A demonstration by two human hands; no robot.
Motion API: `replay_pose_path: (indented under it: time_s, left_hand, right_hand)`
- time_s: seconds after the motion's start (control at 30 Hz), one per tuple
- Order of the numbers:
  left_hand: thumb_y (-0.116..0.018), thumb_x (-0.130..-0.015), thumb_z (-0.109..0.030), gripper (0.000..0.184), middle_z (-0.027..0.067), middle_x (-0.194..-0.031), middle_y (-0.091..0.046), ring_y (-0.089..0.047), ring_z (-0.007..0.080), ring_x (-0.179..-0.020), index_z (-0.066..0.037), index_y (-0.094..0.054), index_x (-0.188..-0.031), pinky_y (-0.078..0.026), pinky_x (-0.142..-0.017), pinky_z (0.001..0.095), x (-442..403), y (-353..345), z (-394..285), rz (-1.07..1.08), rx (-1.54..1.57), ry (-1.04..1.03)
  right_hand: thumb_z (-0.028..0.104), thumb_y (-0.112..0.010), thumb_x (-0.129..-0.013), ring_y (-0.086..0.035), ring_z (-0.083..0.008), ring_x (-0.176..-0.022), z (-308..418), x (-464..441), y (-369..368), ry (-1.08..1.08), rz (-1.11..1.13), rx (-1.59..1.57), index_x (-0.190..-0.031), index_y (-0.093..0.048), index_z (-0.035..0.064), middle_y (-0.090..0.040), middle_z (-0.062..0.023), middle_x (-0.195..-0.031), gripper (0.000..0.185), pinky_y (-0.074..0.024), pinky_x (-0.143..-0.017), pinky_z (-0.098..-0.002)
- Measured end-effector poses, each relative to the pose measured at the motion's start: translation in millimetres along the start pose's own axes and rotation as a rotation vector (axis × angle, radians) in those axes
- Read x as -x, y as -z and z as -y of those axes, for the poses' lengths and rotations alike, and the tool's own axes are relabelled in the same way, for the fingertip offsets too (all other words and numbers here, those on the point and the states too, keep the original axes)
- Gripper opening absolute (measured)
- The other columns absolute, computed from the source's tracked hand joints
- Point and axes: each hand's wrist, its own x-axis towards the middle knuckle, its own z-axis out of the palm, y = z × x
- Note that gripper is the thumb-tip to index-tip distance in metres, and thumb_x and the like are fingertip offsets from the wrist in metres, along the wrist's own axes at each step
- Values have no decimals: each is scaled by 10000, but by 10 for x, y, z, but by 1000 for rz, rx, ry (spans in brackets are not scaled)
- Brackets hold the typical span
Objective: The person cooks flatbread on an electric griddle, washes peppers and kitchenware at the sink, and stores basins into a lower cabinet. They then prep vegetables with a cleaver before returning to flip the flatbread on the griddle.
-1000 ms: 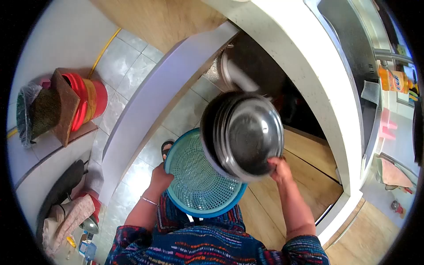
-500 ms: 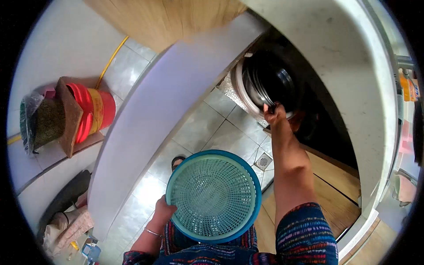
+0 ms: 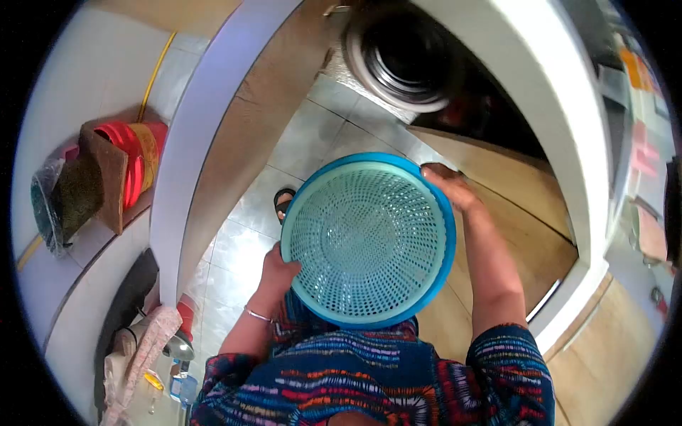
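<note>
A pale green perforated plastic colander (image 3: pixel 366 238) sits nested inside a blue plastic one, whose blue rim (image 3: pixel 446 266) shows around it. I hold the pair in front of my body, with the inside facing up. At the left rim my left hand (image 3: pixel 279 273) is closed, its thumb over the edge. My right hand (image 3: pixel 453 186) is on the upper right rim, thumb on the edge; its other fingers are partly hidden. Farther off, dark, shiny nested metal pots (image 3: pixel 405 60) lie blurred within the open lower cabinet.
A raised cabinet door (image 3: pixel 177 142) curves along my left. The white counter edge (image 3: pixel 561 121) runs along the right. Red containers (image 3: pixel 131 163) stand on a corner shelf at far left. My foot in a black sandal (image 3: pixel 284 202) is on the tiled floor (image 3: pixel 305 138).
My right hand has left the metal pots in the cabinet and come back to the colanders' right rim. The colanders have moved up and right in view. My left hand keeps its hold.
</note>
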Motion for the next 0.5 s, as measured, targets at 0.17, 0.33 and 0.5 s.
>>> replay_pose_path:
  time_s: [0.17,0.33,0.5]
  left_hand:
    - [-512,-646,-33,448,142,-909,-593,-581,193,-813,34,-464,-1087,-451,-738,270,354,-16,-415,74,-258,-330]
    - [-674,-637,-149,630,157,-1066,-533,-555,256,-827,-20,-401,-1190,-445,-735,339,1292,-27,-1881,20,-534,-730]
    - [-639,-701,-238,627,225,-1115,-476,-499,365,-897,20,-368,-1204,-398,-802,397,768,600,-1973,-501,-892,-714]
  right_hand:
    - [137,-720,-633,-554,-160,-854,-19,1423,-21,76,-244,-302,-1048,-510,4,-598,-70,-927,483,-433,-793,-292]
    - [31,-622,-626,-571,-140,-742,170,2650,264,173,-749,-336,-937,-561,-9,-612,-73,-827,319,-462,-698,-276]
    - [15,-595,-613,-576,-157,-735,115,3486,373,136,-948,-550,-965,-548,-21,-607,-93,-851,356,-465,-679,-284]
